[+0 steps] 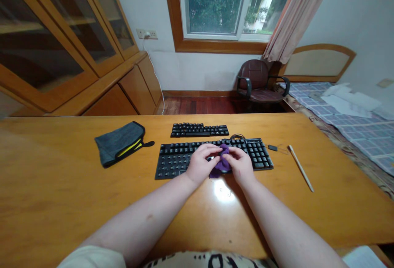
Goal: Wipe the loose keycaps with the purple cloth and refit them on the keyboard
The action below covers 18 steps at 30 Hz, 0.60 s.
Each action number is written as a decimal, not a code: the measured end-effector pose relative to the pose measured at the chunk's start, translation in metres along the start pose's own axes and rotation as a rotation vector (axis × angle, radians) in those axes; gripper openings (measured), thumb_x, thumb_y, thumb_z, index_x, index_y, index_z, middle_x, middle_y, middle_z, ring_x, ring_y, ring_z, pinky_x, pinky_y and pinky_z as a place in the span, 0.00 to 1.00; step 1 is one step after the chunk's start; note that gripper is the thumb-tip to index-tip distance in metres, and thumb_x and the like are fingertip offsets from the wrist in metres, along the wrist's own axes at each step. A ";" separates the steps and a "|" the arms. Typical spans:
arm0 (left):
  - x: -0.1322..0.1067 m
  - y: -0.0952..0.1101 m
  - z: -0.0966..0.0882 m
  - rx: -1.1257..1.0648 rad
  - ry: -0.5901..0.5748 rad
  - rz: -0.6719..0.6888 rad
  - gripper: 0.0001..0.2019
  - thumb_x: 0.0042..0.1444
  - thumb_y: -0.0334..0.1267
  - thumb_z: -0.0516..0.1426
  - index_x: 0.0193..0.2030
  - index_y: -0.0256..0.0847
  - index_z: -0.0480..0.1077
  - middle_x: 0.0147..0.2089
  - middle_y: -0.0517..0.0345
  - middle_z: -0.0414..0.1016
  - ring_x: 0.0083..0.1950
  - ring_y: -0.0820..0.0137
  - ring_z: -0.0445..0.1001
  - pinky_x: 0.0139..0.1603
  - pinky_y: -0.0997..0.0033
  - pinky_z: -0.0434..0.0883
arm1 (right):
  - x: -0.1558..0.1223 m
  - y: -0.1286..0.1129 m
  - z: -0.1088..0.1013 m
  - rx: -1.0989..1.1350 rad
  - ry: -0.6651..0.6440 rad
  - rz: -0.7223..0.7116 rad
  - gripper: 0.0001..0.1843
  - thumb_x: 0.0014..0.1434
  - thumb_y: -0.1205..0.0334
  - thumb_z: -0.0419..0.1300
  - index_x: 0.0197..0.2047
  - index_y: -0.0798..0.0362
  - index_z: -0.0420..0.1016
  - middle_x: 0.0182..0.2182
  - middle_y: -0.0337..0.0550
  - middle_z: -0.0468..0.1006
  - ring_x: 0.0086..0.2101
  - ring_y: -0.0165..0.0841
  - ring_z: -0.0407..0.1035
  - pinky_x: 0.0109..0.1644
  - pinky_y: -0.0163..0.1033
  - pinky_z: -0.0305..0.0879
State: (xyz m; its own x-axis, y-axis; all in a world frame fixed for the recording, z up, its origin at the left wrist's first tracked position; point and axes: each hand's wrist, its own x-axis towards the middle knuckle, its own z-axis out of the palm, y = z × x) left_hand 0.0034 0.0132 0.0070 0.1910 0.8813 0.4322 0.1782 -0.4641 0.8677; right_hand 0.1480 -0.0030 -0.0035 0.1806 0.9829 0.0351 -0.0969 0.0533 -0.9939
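Observation:
Both my hands meet over the middle of a black keyboard (174,162), pinching a crumpled purple cloth (224,164) between them. My left hand (203,163) has its fingers closed on the cloth's left side. From the right, my right hand (241,164) grips the same cloth with thumb and fingers. Whether a small part sits inside the folds is hidden. On the keyboard's left part many keycaps are off and the switches show; the number pad at the right has its caps. Behind it, loose black keycaps (200,131) stand together in rows.
At the left lies a folded grey cloth (121,140) with a yellow lining. To the right are a small black keycap puller (272,147) with wire loops and a thin, light-coloured brush (301,168). A coiled cable (237,136) rests behind the keyboard. Beyond the table stands a chair (255,79).

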 end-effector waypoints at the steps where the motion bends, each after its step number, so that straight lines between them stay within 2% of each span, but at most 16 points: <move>1: 0.000 0.001 -0.001 0.052 -0.018 0.047 0.09 0.49 0.32 0.58 0.38 0.41 0.74 0.40 0.53 0.73 0.43 0.68 0.71 0.47 0.65 0.70 | -0.001 -0.003 0.001 -0.033 -0.032 0.013 0.13 0.41 0.56 0.67 0.31 0.53 0.76 0.26 0.40 0.77 0.26 0.32 0.70 0.32 0.38 0.66; 3: -0.001 0.002 -0.003 0.134 -0.055 0.114 0.09 0.50 0.31 0.57 0.38 0.42 0.74 0.39 0.53 0.74 0.43 0.69 0.71 0.48 0.64 0.69 | -0.003 -0.007 0.001 -0.086 -0.061 0.028 0.12 0.41 0.56 0.66 0.29 0.54 0.77 0.24 0.41 0.77 0.25 0.32 0.69 0.31 0.37 0.66; 6: 0.000 0.003 -0.004 0.183 -0.096 0.128 0.10 0.51 0.31 0.56 0.39 0.41 0.74 0.40 0.52 0.74 0.43 0.68 0.71 0.48 0.64 0.69 | -0.003 -0.010 0.001 -0.121 -0.061 0.005 0.11 0.45 0.55 0.64 0.28 0.54 0.77 0.25 0.41 0.77 0.26 0.32 0.69 0.32 0.37 0.65; 11: 0.003 0.001 -0.005 0.138 -0.126 0.038 0.11 0.51 0.32 0.57 0.42 0.43 0.74 0.42 0.53 0.75 0.45 0.67 0.71 0.50 0.63 0.68 | 0.000 -0.006 0.001 -0.081 0.018 0.011 0.11 0.47 0.54 0.61 0.29 0.54 0.77 0.25 0.41 0.78 0.27 0.33 0.69 0.34 0.38 0.65; 14: 0.003 0.000 -0.004 0.060 -0.103 -0.032 0.13 0.53 0.33 0.55 0.45 0.44 0.73 0.44 0.54 0.74 0.45 0.68 0.71 0.51 0.63 0.67 | 0.001 -0.005 0.001 -0.026 0.022 0.018 0.12 0.47 0.54 0.62 0.30 0.54 0.77 0.26 0.41 0.78 0.27 0.33 0.69 0.35 0.39 0.66; 18: 0.003 0.000 0.001 -0.117 -0.072 -0.157 0.11 0.50 0.33 0.57 0.41 0.41 0.73 0.43 0.52 0.73 0.44 0.68 0.72 0.48 0.64 0.70 | 0.000 -0.006 0.002 -0.029 0.018 0.001 0.12 0.47 0.54 0.62 0.30 0.54 0.77 0.27 0.42 0.78 0.29 0.34 0.70 0.36 0.40 0.66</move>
State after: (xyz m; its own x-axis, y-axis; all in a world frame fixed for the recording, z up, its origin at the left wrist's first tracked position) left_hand 0.0048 0.0157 0.0082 0.2386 0.9317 0.2740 0.0991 -0.3040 0.9475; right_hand 0.1467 -0.0026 0.0030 0.1985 0.9796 0.0325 -0.0684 0.0469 -0.9966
